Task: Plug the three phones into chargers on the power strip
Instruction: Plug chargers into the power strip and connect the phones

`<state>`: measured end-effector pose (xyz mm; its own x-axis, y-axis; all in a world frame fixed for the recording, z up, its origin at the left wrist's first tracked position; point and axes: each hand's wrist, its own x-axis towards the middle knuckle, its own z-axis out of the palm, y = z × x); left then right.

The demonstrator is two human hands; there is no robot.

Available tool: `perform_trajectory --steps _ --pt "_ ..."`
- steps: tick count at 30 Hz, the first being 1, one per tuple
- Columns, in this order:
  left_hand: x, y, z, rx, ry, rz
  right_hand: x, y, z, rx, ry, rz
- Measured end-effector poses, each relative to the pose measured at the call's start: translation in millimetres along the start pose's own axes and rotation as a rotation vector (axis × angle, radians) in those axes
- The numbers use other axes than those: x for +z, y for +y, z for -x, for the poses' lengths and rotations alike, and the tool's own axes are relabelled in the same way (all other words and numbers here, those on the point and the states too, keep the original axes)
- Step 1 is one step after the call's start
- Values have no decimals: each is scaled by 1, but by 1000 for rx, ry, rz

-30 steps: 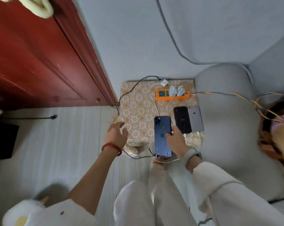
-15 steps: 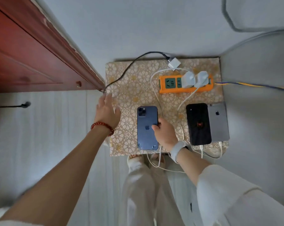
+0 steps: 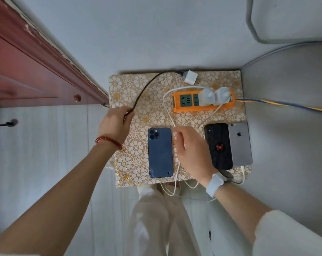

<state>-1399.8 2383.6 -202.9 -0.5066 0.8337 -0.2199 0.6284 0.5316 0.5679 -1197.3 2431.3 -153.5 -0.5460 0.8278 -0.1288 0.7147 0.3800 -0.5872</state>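
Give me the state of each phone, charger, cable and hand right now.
Blue phone: face down, no plug visible.
Black phone: face down, connection hidden by wrist.
Grey phone: face down, white cable at its near end.
Strip: two chargers plugged in, left sockets free.
Loose charger: unplugged, lying behind the strip.
Left hand: holds dark cable.
Right hand: pinches white cable.

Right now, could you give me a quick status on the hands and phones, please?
Left hand grips dark cable; right hand pinches white cable. Blue phone flat between them. Spare charger off the power strip.
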Motion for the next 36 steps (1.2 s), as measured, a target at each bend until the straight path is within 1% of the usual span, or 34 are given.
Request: perform_trajectory --steps 2,5,6,7,8,9,11,12,13,14,16,18,19,21,23,24,26,28,30,31,33,36 --pt "-14 9 17 93 62 106 -15 -8 -15 -138 93 -9" --pt "-36 21 36 180 94 169 -30 -24 -49 -223 197 25" --pt "-43 24 40 192 99 188 -33 -29 -61 -240 200 63" --pt "-48 28 43 201 103 205 -34 -32 -72 -263 169 123" --pt "-53 31 47 212 112 217 -35 -35 -83 -293 87 197" --pt "-57 34 49 224 121 225 -36 -36 -91 -322 -52 278" --pt "-63 38 54 243 136 242 -35 -36 -104 -360 -392 438" --pt "-65 39 56 250 141 251 -34 -35 -105 -372 -530 518" --pt "-67 40 58 254 146 261 -33 -35 -106 -381 -614 590" --pt "-68 40 59 249 150 276 -32 -35 -107 -381 -640 628" --pt "-69 41 60 191 169 322 -35 -36 -108 -324 -585 558" --pt "-68 40 57 113 192 345 -40 -33 -105 -229 -528 395" --pt "-67 40 55 85 206 345 -44 -29 -101 -193 -530 315" --pt "-66 42 51 57 230 336 -52 -15 -89 -124 -590 202" --pt "-66 46 47 75 220 361 -58 -2 -78 -29 -658 186" --pt "-65 49 46 112 199 387 -57 5 -76 25 -649 186" --pt "-62 55 44 212 141 410 -55 9 -83 91 -554 129" --pt "-58 60 46 292 74 391 -50 5 -94 0 -484 155" --pt "-56 62 47 332 40 362 -42 0 -101 -145 -505 301" --pt "-56 62 48 337 43 358 -37 -1 -103 -185 -504 365" --pt "-58 61 50 332 73 367 -32 0 -106 -165 -442 412" --pt "-64 60 53 316 98 371 -35 6 -111 -10 -270 300"
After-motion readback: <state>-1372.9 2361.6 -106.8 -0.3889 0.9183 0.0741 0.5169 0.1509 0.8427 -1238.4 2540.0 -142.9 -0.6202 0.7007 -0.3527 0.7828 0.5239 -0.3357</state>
